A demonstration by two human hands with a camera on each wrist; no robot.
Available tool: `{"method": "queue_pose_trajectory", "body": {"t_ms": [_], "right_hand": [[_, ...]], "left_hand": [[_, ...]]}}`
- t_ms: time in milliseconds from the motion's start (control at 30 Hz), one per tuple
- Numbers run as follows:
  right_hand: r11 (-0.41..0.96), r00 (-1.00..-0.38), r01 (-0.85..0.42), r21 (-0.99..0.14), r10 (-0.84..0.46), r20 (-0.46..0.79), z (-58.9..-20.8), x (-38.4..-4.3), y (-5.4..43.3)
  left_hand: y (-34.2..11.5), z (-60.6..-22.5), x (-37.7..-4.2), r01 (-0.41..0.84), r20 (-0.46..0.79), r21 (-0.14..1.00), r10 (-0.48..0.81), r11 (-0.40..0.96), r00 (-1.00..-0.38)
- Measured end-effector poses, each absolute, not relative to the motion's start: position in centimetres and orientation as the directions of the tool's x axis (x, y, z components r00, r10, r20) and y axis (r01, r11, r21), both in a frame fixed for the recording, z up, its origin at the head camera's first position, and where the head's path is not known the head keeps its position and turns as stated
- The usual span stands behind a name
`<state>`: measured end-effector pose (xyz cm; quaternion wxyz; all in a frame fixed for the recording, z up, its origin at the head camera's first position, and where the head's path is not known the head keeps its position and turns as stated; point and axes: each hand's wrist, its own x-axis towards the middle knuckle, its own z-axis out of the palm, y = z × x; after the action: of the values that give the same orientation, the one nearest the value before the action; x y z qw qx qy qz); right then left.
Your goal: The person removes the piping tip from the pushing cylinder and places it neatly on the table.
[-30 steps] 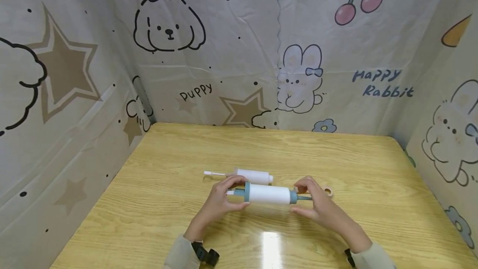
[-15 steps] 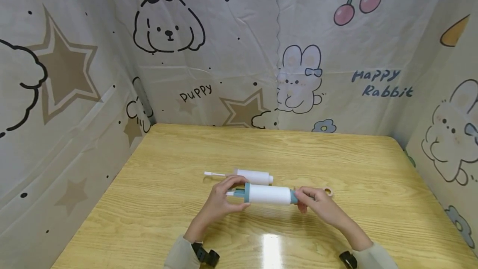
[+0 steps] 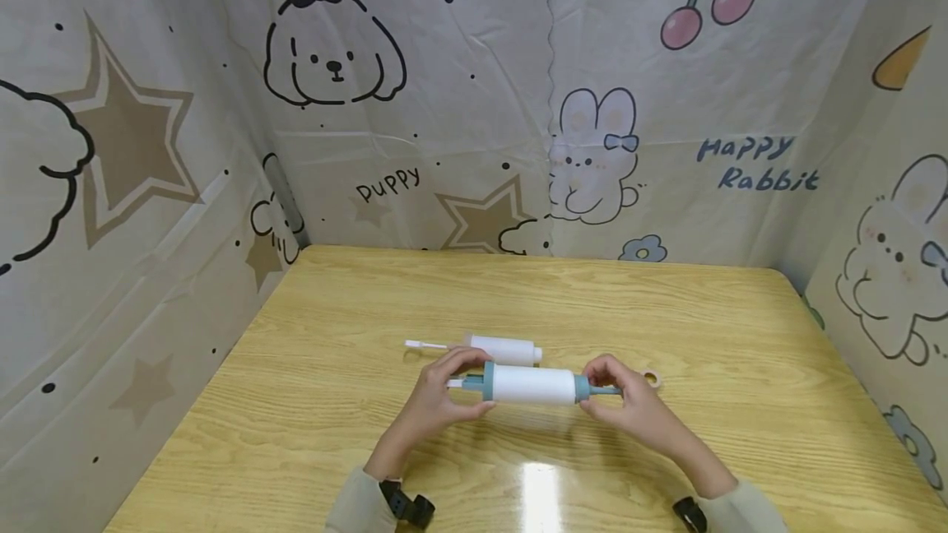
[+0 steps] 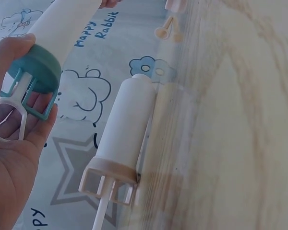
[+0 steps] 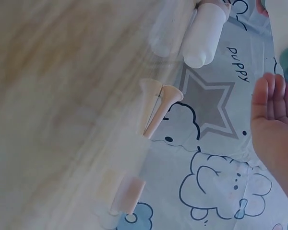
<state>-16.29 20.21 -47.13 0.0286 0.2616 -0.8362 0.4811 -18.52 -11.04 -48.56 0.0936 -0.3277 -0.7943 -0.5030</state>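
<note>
A large syringe with a white barrel (image 3: pixel 533 385) is held level above the table between both hands. My left hand (image 3: pixel 437 397) grips its teal collar (image 4: pixel 41 69), thumb on one side and fingers on the other. A white plunger (image 4: pixel 24 88) sticks out past that collar's teal finger loops. At the other end, the fingers and thumb of my right hand (image 3: pixel 633 401) pinch the teal nozzle cap (image 3: pixel 582 389), whose thin spout points right. Behind them lies a second syringe (image 4: pixel 125 120), white with a pale pink collar and its plunger drawn out.
A pale pink ring-shaped part (image 3: pixel 652 379) lies beyond the right hand. The right wrist view also shows a pink flared nozzle (image 5: pixel 163 110) on the wood-grain table (image 3: pixel 296 401). Printed cloth (image 3: pixel 444 105) hangs around the back and sides.
My right hand closed round the nozzle cap half a second ago, covering the spout. Now its fingers have turned back and spread along the cap, showing the spout. The left hand stays put.
</note>
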Motion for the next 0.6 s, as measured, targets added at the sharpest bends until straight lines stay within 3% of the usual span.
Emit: {"method": "queue_pose_trajectory", "body": {"t_ms": [200, 400, 467, 600], "right_hand": [[0.448, -0.763, -0.645, -0.620, -0.431, 0.482, -47.39, -16.46, 19.88], [0.463, -0.684, -0.729, -0.505, -0.467, 0.560, -47.29, -16.57, 19.59], [0.445, -0.701, -0.713, -0.542, -0.463, 0.543, -47.29, -16.60, 19.69], [0.375, -0.811, -0.554, -0.743, -0.446, 0.379, -47.25, -16.70, 20.27]], "left_hand": [[-11.10, -48.52, -18.49, 0.597, 0.461, 0.753, 0.426, 0.276, -0.778], [-11.23, -48.63, -18.55, 0.593, 0.456, 0.758, 0.430, 0.271, -0.779], [-11.27, -48.65, -18.57, 0.592, 0.454, 0.758, 0.431, 0.274, -0.780], [-11.33, -48.56, -18.46, 0.591, 0.450, 0.758, 0.435, 0.276, -0.780]]}}
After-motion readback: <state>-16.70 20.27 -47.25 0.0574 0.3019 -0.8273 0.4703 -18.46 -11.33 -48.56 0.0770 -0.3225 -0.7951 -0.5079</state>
